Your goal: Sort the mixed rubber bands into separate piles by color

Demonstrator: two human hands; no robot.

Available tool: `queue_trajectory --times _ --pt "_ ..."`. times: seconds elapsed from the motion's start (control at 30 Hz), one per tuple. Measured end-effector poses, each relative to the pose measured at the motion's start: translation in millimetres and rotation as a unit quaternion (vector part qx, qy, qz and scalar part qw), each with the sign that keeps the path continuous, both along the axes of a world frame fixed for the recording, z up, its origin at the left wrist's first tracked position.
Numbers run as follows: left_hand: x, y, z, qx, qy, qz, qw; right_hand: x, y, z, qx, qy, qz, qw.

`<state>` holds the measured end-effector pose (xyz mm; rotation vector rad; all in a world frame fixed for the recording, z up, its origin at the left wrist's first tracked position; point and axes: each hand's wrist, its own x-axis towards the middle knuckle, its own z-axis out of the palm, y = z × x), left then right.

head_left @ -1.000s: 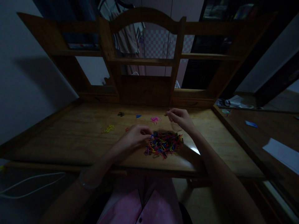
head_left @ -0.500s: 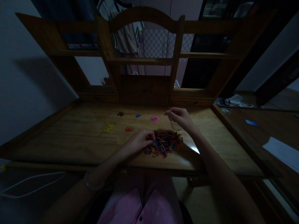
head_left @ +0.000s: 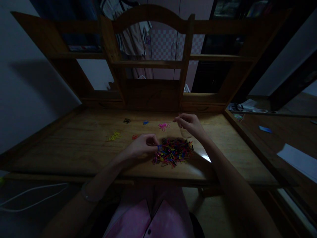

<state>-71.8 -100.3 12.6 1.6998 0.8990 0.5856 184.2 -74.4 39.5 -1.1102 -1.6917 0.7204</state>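
A mixed heap of small loop-shaped clips (head_left: 177,153) in black, red, yellow, blue and pink lies near the desk's front edge. At the heap's left side my left hand (head_left: 143,145) is closed in a pinch, with a blue clip (head_left: 159,146) at its fingertips. My right hand (head_left: 189,124) hovers behind the heap, beside the pink clips (head_left: 163,126). Its fingers are pressed together, and anything between them is too small and dark to make out. Separate little groups of blue clips (head_left: 145,122), black clips (head_left: 127,120), yellow clips (head_left: 115,136) and red clips (head_left: 134,137) lie further left.
The wooden desk (head_left: 81,138) has a raised shelf frame (head_left: 148,64) along its back. Something clear (head_left: 185,133) stands or lies under my right hand. To the right, a lower wooden surface holds white paper (head_left: 298,162) and a blue card (head_left: 265,129).
My left hand has drawn back slightly to the left from the heap, a blue clip now showing at its fingertips. The right hand has stayed nearly still. The view has shifted a little.
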Motion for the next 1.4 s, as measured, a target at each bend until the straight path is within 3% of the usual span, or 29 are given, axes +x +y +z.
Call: queue_trajectory --times 0.23,0.63,0.77,0.93,1.1,1.23,1.4 --pt "-3.0 5.3 -8.6 -0.026 -0.011 0.025 0.999 -1.0 -1.2 0.4 -0.006 0.002 0.001 1.000" --pt "-1.3 5.7 -9.9 -0.077 -0.054 0.045 0.995 -0.4 -0.2 0.3 -0.012 0.002 0.003 1.000" --pt "-0.4 2.0 -9.7 -0.038 -0.038 0.035 0.998 0.0 -0.1 -0.2 -0.002 -0.002 0.005 1.000" --pt "8.1 -14.2 5.7 0.054 -0.020 -0.013 0.998 -0.4 0.5 -0.6 -0.011 -0.006 0.001 1.000" --pt "12.5 -22.0 17.4 0.163 0.079 -0.040 0.983 -0.9 0.5 -0.2 -0.012 -0.004 0.001 1.000" --pt "13.3 -19.4 16.4 0.213 0.133 -0.048 0.967 -1.1 -0.8 1.4 -0.014 -0.003 -0.001 1.000" --pt "15.2 -13.3 9.2 0.219 0.155 -0.065 0.961 -1.8 -2.2 3.1 -0.014 -0.004 -0.005 1.000"
